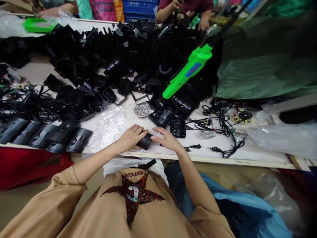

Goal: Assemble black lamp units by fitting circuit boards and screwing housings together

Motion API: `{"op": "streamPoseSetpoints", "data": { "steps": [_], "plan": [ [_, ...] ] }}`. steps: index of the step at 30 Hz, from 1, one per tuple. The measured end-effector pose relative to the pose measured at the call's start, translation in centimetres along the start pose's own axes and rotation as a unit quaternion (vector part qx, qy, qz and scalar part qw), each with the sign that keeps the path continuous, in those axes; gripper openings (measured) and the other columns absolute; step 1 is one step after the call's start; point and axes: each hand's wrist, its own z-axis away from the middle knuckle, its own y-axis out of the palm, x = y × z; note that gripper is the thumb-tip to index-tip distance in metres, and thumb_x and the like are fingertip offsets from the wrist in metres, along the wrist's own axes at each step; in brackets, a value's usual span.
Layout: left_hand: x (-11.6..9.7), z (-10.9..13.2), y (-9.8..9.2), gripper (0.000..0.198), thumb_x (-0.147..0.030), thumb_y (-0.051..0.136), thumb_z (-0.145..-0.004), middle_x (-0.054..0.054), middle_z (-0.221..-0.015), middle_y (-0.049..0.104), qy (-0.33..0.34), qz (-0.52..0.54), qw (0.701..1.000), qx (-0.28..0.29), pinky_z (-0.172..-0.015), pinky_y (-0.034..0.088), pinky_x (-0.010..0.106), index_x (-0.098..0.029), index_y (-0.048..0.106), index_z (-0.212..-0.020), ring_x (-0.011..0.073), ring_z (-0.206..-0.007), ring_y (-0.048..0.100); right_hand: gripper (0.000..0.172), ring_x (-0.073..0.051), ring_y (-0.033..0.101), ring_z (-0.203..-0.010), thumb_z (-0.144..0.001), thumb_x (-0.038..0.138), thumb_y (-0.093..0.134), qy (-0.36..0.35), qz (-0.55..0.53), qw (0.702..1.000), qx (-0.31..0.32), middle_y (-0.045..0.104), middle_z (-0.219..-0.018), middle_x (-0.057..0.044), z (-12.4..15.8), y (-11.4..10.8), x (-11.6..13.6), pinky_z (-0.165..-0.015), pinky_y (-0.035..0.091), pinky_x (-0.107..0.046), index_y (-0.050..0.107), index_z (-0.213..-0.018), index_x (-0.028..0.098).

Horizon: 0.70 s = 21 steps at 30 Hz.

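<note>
A small black plastic housing lies at the table's front edge between my hands. My left hand is on its left side, fingers curled over the top edge. My right hand is at its right end, fingers stretched and apart, with the lower fingertip at its edge. Just behind stands a round dish of small metal screws. Black half shells and another ribbed black shell lie behind my right hand. Above them hangs a bright green electric screwdriver, touched by neither hand.
Bubble wrap lies left of my left hand. Dark cylindrical housings line the left front edge. Black cables with plugs and small circuit parts spread at right. A large heap of black parts fills the back, where a co-worker's hand shows.
</note>
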Motion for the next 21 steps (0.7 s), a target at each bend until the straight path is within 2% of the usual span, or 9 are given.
{"op": "streamPoseSetpoints", "data": {
  "steps": [2,5,9,12,14,17,21],
  "plan": [
    [0.3,-0.3,0.1,0.073,-0.040,0.070,-0.066,0.014,-0.112,0.052,0.004,0.002,1.000,-0.003,-0.099,0.033,0.043,-0.012,0.040,-0.126,0.0286,-0.105,0.049,0.033,-0.020,0.057,-0.105,-0.082,0.039,0.055,0.001,0.017,0.999,-0.050,0.063,-0.112,-0.006,1.3,-0.3,-0.5,-0.090,0.043,-0.033,0.060,-0.110,0.021],
    [0.6,-0.6,0.1,0.069,-0.040,0.067,-0.068,0.014,-0.112,0.052,0.008,0.009,1.000,0.003,-0.098,0.034,0.044,-0.012,0.040,-0.126,0.0290,-0.105,0.049,0.022,-0.019,0.060,-0.096,-0.086,0.031,0.052,-0.011,0.095,0.992,-0.084,0.067,-0.101,-0.004,2.6,0.7,-1.2,-0.086,0.044,-0.031,0.064,-0.103,0.022],
    [0.6,-1.0,-0.2,0.073,-0.043,0.068,-0.066,0.015,-0.114,0.052,0.005,0.013,1.000,0.013,-0.101,0.031,0.047,-0.013,0.040,-0.127,0.0301,-0.106,0.049,0.023,-0.019,0.059,-0.092,-0.089,0.029,0.047,0.006,0.118,0.985,-0.125,0.066,-0.095,-0.004,2.5,2.9,-2.0,-0.085,0.042,-0.031,0.065,-0.099,0.022],
    [0.5,-1.4,-0.6,0.071,-0.044,0.066,-0.068,0.015,-0.112,0.052,0.005,-0.007,1.000,0.030,-0.099,0.033,0.045,-0.012,0.041,-0.126,0.0299,-0.103,0.050,0.025,-0.018,0.059,-0.094,-0.090,0.031,0.044,0.009,0.098,0.985,-0.139,0.066,-0.098,-0.005,2.4,3.5,-2.4,-0.087,0.041,-0.030,0.065,-0.101,0.021],
    [0.4,-1.6,-0.9,0.070,-0.045,0.065,-0.068,0.015,-0.110,0.053,0.006,-0.020,0.999,0.049,-0.095,0.037,0.044,-0.011,0.042,-0.125,0.0295,-0.100,0.051,0.033,-0.020,0.057,-0.102,-0.086,0.039,0.051,-0.002,0.090,0.987,-0.132,0.064,-0.108,-0.006,2.7,3.4,-2.4,-0.091,0.040,-0.032,0.060,-0.111,0.021],
    [0.2,-1.7,-1.0,0.071,-0.045,0.065,-0.068,0.015,-0.112,0.053,0.005,-0.032,0.998,0.061,-0.093,0.039,0.043,-0.011,0.042,-0.125,0.0299,-0.100,0.051,0.066,-0.026,0.051,-0.114,-0.073,0.057,0.060,-0.008,0.083,0.992,-0.099,0.057,-0.124,-0.010,3.2,3.0,-1.8,-0.097,0.037,-0.038,0.049,-0.125,0.018],
    [0.2,-1.5,-0.7,0.075,-0.040,0.067,-0.066,0.016,-0.113,0.052,0.001,-0.034,0.998,0.052,-0.093,0.039,0.043,-0.010,0.038,-0.129,0.0304,-0.102,0.049,0.072,-0.027,0.055,-0.110,-0.074,0.066,0.050,0.024,0.066,0.996,-0.061,0.059,-0.121,-0.012,2.5,2.7,-0.5,-0.091,0.041,-0.039,0.044,-0.128,0.018]
  ]
}}
